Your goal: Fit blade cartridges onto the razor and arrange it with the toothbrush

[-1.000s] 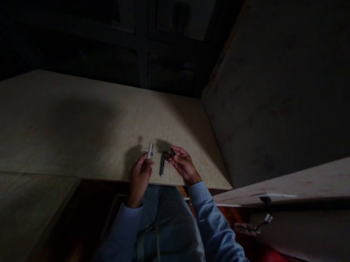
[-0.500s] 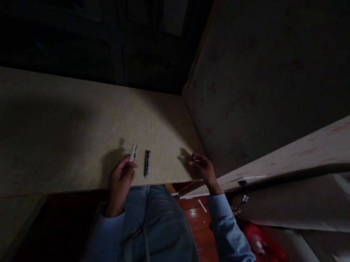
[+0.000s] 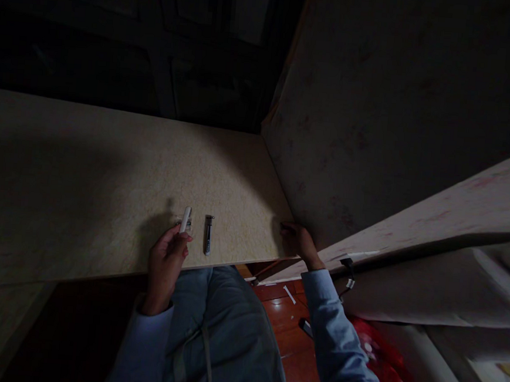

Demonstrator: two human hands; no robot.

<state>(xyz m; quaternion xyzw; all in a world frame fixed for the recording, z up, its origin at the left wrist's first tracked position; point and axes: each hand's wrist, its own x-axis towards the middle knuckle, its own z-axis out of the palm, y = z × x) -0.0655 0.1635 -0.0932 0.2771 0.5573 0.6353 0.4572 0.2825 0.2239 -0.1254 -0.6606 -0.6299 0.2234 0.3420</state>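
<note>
My left hand [image 3: 168, 258] is closed around the lower end of a slim white stick-like tool [image 3: 185, 219] with a dark toothed edge near its top. Just behind that tool, a small clear item [image 3: 178, 218] lies on the tabletop, partly covered. A razor [image 3: 208, 234] with a dark handle rests to the right of this hand, its narrow head pointing away from me. At the table's right end, beside the wall, my right hand [image 3: 299, 240] is low over the surface with its fingers pinched together. Whatever sits between those fingertips is too dark to make out.
The pale tabletop [image 3: 106, 167] meets a patterned wall [image 3: 352, 134] on the right. Dark panels [image 3: 113, 80] stand behind it. On the red floor lie a white strip [image 3: 290, 294] and a dark object [image 3: 306, 327]. A red bag [image 3: 379, 354] sits at lower right.
My right hand has lowered to the tabletop near the wall; the small dark greenish thing at its fingertips no longer shows clearly. The left hand still holds the white tool. The view has shifted slightly.
</note>
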